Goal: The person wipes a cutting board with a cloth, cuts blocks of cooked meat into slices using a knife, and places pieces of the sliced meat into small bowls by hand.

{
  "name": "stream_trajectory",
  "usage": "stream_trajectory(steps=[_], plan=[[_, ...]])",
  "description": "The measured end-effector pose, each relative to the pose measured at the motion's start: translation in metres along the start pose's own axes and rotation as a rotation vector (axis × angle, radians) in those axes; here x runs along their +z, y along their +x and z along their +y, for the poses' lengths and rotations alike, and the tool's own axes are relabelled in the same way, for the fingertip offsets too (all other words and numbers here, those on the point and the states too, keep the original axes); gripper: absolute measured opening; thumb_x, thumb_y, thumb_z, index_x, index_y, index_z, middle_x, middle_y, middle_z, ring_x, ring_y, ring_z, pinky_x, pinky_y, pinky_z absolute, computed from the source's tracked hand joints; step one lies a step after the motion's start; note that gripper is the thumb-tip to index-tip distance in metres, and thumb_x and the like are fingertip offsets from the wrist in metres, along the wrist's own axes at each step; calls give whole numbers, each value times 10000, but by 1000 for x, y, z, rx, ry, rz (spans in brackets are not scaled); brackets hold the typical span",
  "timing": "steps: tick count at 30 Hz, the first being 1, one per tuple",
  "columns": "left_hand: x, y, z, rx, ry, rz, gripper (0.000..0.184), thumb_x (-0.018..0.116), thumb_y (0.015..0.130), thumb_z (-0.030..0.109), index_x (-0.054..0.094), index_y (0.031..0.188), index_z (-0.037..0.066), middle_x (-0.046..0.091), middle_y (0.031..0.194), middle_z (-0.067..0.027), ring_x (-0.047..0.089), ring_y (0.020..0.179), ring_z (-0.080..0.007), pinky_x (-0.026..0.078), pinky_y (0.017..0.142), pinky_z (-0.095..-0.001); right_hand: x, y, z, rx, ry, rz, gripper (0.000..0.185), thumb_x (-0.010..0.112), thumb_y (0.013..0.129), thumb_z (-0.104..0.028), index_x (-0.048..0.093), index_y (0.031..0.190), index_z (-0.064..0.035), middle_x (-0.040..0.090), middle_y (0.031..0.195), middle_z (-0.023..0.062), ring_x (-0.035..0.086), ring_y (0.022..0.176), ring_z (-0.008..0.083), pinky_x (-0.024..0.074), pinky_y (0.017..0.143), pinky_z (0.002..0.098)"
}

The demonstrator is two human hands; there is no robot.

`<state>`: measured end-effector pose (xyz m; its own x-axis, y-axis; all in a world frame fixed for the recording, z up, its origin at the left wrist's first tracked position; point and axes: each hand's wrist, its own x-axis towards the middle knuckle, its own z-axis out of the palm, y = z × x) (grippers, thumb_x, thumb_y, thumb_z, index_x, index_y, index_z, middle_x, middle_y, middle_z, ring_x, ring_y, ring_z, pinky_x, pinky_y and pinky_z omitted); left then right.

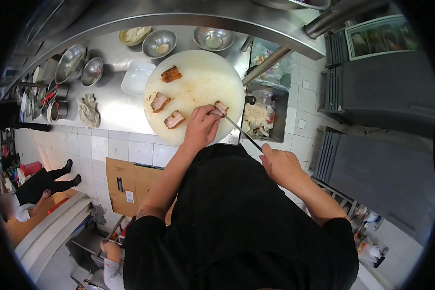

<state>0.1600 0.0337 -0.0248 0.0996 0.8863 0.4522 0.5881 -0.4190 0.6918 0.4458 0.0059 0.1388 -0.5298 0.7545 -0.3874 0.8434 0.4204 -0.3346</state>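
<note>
On the round white cutting board (198, 67) lie three chunks of browned pork belly: one at the top (171, 74), another at the left edge (160, 102) and one nearer me (174, 119). My left hand (201, 128) has its fingers bent and pressed against a smaller pork piece (221, 107) at the board's right side. In my right hand (281, 165) is the handle of a knife (245, 133). Its blade slants up and left, with the tip end at the small piece, close to my left fingertips.
Metal bowls (159, 42) and a white square dish (136, 77) stand beyond the board. A crumpled cloth (88, 110) lies left on the steel counter (116, 116). Right of the board is a bin of food scraps (259, 121). A person (38, 186) stands far left.
</note>
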Motion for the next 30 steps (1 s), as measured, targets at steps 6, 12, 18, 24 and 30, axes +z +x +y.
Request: stream_trajectory(steps=[6,12,18,24,30], plan=[[2,2,0,8,-21,46,201,785,851,-11,739,1032,62,695,1205,-146,668,1089,-383,570,929,-470,24,63,-10,11,47,-10,187,531,1100,-194,541,1108,-8,750,831,266,747,798,495,570,717,614],[4,-3,-2,-3,2,38,226,793,852,-19,739,1056,63,687,1224,-160,663,1097,-390,572,912,-474,67,144,-13,-60,137,232,226,607,1079,-227,531,1124,-19,732,775,247,743,767,494,574,697,612],[-1,-6,6,-26,-1,43,257,820,852,2,736,1085,70,681,1264,-164,665,1138,-388,576,937,-470,14,86,-10,-104,197,237,238,654,1064,-225,535,1106,-22,715,752,234,723,732,487,559,658,601],[-8,-16,2,-41,13,32,238,820,858,8,737,1072,70,683,1270,-150,669,1145,-386,577,939,-466,20,28,5,-21,105,91,219,653,1070,-210,539,1094,-25,724,786,243,723,744,478,556,681,601],[-3,-13,-1,-21,20,35,204,806,864,-15,730,1038,61,698,1194,-145,686,1087,-368,571,914,-455,19,2,3,11,31,-1,208,634,1086,-215,543,1105,-29,742,792,224,731,738,474,558,671,588]])
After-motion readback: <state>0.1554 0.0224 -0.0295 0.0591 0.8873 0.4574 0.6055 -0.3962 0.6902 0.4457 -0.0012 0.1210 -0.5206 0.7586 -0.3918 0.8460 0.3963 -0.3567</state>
